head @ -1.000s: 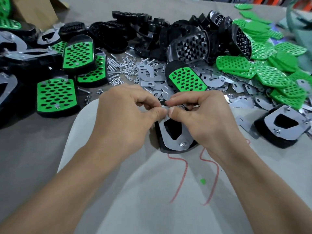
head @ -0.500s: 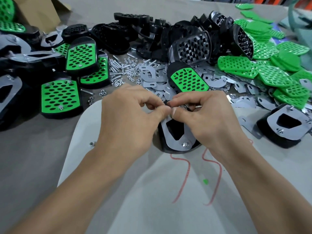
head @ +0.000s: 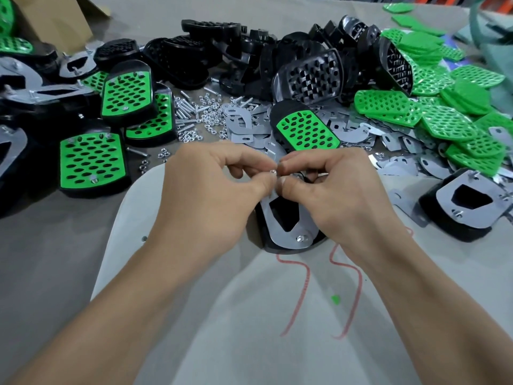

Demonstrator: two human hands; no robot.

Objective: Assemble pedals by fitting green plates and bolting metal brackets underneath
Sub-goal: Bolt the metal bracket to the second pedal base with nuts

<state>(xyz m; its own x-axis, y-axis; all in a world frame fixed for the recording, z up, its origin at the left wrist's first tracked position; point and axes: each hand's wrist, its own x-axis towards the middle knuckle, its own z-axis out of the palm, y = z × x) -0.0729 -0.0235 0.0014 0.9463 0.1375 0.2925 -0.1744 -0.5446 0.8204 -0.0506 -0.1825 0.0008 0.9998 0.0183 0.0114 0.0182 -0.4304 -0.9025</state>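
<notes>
Far left on the counter (head: 41, 259): finished pedals (head: 93, 162), green side up. Next right, a loose heap of bolts and nuts (head: 200, 115). Left hand (head: 211, 195) is curled, thumb and forefinger pinching a small silver nut (head: 273, 172) over the far end of the work pedal (head: 277, 248). That pedal lies upside down at centre on the pale sheet, with the metal bracket (head: 286, 237) flat on its underside and the near bolt (head: 301, 238) already nutted. Right hand (head: 333, 195) is curled too, its thumb and forefinger tips meeting the left's at the same spot. Whether it pinches the nut, a bolt end or nothing I cannot tell, as the fingers hide it. Further right: spare green plates (head: 444, 118) in a pile and another upturned pedal (head: 466, 207). Handling, as a judgement: the nut is tiny, hard and smooth, so it is easy to fumble and best taken by its flats with the fingertips. The bracket looks like thin stiff sheet, probably with sharp edges, so hold it flat by its rim. The pedal body is rigid plastic and likely light, so steady it by its sides while threading.
</notes>
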